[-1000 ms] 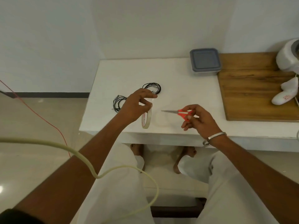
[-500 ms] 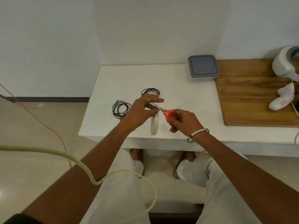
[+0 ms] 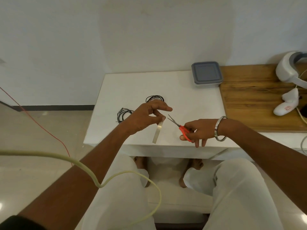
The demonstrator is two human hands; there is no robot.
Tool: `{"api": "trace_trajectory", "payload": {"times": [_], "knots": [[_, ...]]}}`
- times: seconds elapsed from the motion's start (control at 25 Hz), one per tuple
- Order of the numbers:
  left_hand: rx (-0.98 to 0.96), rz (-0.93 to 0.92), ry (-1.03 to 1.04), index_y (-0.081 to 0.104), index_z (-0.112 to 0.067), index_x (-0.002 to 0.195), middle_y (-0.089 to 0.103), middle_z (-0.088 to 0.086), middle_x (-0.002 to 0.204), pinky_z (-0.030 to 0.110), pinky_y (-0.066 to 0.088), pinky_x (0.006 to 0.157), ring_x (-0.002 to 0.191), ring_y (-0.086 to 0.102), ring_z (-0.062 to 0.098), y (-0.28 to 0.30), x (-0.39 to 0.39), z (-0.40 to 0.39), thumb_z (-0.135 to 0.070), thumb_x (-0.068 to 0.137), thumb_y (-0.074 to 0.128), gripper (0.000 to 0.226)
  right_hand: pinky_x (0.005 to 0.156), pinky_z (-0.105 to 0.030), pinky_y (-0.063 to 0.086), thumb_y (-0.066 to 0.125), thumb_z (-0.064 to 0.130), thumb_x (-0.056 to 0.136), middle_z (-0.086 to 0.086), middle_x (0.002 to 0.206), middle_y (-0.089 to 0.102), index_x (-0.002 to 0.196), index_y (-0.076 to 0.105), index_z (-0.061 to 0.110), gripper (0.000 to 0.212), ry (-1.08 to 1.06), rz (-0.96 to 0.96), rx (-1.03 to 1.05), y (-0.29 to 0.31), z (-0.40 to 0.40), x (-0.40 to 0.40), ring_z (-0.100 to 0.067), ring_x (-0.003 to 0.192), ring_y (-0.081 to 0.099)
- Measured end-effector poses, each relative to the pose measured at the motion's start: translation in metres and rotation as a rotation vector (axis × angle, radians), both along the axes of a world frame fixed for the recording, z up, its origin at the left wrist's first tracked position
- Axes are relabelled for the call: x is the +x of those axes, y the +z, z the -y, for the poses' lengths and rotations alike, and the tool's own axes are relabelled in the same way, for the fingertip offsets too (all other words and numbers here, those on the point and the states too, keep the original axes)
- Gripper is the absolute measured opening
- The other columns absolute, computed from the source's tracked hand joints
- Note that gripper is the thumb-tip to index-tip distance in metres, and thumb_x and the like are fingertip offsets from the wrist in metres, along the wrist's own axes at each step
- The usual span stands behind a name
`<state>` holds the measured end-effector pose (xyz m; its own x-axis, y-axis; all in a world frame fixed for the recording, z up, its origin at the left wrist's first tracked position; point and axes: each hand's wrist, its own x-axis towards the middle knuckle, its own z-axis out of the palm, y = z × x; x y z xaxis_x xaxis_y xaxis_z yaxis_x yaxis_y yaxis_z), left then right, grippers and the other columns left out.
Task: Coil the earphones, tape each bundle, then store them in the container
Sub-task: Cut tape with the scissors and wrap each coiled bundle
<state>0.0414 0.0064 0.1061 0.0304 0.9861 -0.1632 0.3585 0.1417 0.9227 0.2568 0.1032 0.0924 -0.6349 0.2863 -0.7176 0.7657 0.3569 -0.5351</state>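
Two coiled black earphones lie on the white table (image 3: 191,103): one bundle (image 3: 154,98) just behind my left hand, the other (image 3: 123,114) to its left. Held above the table's front half, my left hand (image 3: 146,119) pinches the pale tape roll (image 3: 158,132), which hangs down edge-on. My right hand (image 3: 198,131) grips red-handled scissors (image 3: 180,127). Their blades are slightly parted and point at the left fingers, a short gap away. The grey-lidded container (image 3: 206,76) stands closed at the table's back right corner.
A wooden board (image 3: 255,103) adjoins the table on the right and carries a white headset (image 3: 289,68) and a white controller (image 3: 286,105). A cream cable (image 3: 93,178) drapes over my left forearm. A red wire (image 3: 41,127) crosses the floor at left.
The scissors came in to the tape at my left fingertips, then drew back to the right. My left hand stayed pinching the tape, which now hangs more edge-on.
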Motion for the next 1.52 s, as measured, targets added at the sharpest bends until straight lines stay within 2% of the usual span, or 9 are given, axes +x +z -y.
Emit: {"api": "trace_trajectory", "payload": {"times": [0.16, 0.32, 0.44, 0.6, 0.8, 0.96, 1.28, 1.4, 1.52], "knots": [[0.004, -0.055, -0.062, 0.068, -0.036, 0.107, 0.057, -0.013, 0.122, 0.014, 0.048, 0.090, 0.090, 0.060, 0.000, 0.009, 0.004, 0.000, 0.004, 0.084, 0.066, 0.047, 0.075, -0.033, 0.059, 0.050, 0.056, 0.088, -0.010, 0.096, 0.066, 0.108, 0.052, 0.011, 0.050, 0.055, -0.014, 0.009, 0.014, 0.007, -0.007, -0.026, 0.087, 0.070], [0.021, -0.087, -0.090, 0.067, -0.036, 0.108, 0.057, -0.013, 0.123, 0.014, 0.047, 0.093, 0.100, 0.059, -0.005, 0.011, 0.005, -0.003, 0.003, 0.084, 0.068, 0.046, 0.075, -0.035, 0.060, 0.050, 0.058, 0.087, -0.009, 0.089, 0.067, 0.097, 0.054, 0.015, 0.044, 0.088, -0.022, 0.044, 0.022, 0.001, -0.007, -0.025, 0.078, 0.070], [0.031, -0.102, -0.093, 0.067, -0.034, 0.110, 0.059, -0.009, 0.124, 0.016, 0.047, 0.097, 0.112, 0.054, -0.002, 0.009, 0.004, -0.007, 0.002, 0.084, 0.068, 0.044, 0.072, -0.033, 0.060, 0.052, 0.059, 0.086, -0.010, 0.087, 0.068, 0.092, 0.055, 0.015, 0.044, 0.107, -0.035, 0.098, 0.023, -0.005, -0.008, -0.021, 0.069, 0.069], [0.042, -0.117, -0.102, 0.067, -0.030, 0.113, 0.056, -0.008, 0.125, 0.013, 0.047, 0.094, 0.116, 0.053, 0.002, 0.008, 0.003, -0.012, 0.003, 0.084, 0.067, 0.043, 0.069, -0.028, 0.059, 0.053, 0.060, 0.084, -0.005, 0.079, 0.069, 0.083, 0.056, 0.020, 0.040, 0.140, -0.054, 0.197, 0.020, -0.014, -0.008, -0.019, 0.063, 0.068], [0.043, -0.111, -0.116, 0.067, -0.027, 0.113, 0.055, -0.016, 0.119, 0.011, 0.048, 0.086, 0.107, 0.056, 0.002, 0.008, 0.002, -0.015, 0.006, 0.083, 0.066, 0.044, 0.061, -0.024, 0.054, 0.054, 0.060, 0.084, -0.003, 0.073, 0.069, 0.081, 0.057, 0.019, 0.042, 0.141, -0.086, 0.291, 0.017, -0.020, -0.008, -0.014, 0.055, 0.065], [0.050, -0.081, -0.124, 0.068, -0.025, 0.113, 0.056, -0.018, 0.117, 0.014, 0.049, 0.087, 0.106, 0.059, 0.011, 0.008, 0.003, -0.016, 0.007, 0.083, 0.066, 0.044, 0.058, -0.023, 0.051, 0.055, 0.062, 0.082, -0.004, 0.072, 0.069, 0.077, 0.057, 0.021, 0.041, 0.127, -0.095, 0.306, 0.019, -0.021, -0.009, -0.015, 0.053, 0.063], [0.023, -0.071, -0.097, 0.065, -0.029, 0.119, 0.053, -0.011, 0.126, 0.018, 0.051, 0.087, 0.105, 0.058, 0.021, 0.004, 0.002, -0.017, 0.004, 0.083, 0.068, 0.049, 0.069, -0.029, 0.055, 0.053, 0.053, 0.087, -0.006, 0.071, 0.070, 0.074, 0.057, 0.024, 0.032, 0.129, -0.124, 0.342, 0.017, -0.020, -0.009, -0.018, 0.051, 0.063], [0.020, -0.070, -0.069, 0.063, -0.028, 0.124, 0.051, -0.006, 0.133, 0.027, 0.053, 0.092, 0.105, 0.059, 0.024, 0.001, 0.000, -0.018, 0.003, 0.083, 0.068, 0.051, 0.065, -0.027, 0.055, 0.053, 0.050, 0.089, -0.007, 0.076, 0.072, 0.080, 0.061, 0.019, 0.033, 0.071, -0.165, 0.331, 0.007, -0.023, -0.002, -0.022, 0.054, 0.067], [0.021, -0.013, -0.012, 0.063, -0.026, 0.125, 0.050, -0.006, 0.134, 0.027, 0.055, 0.086, 0.089, 0.062, 0.025, -0.001, -0.003, -0.016, 0.001, 0.082, 0.071, 0.051, 0.058, -0.025, 0.051, 0.053, 0.052, 0.089, -0.006, 0.073, 0.070, 0.080, 0.062, 0.018, 0.036, -0.074, -0.146, 0.399, -0.010, -0.035, 0.015, -0.023, 0.058, 0.065]]}}
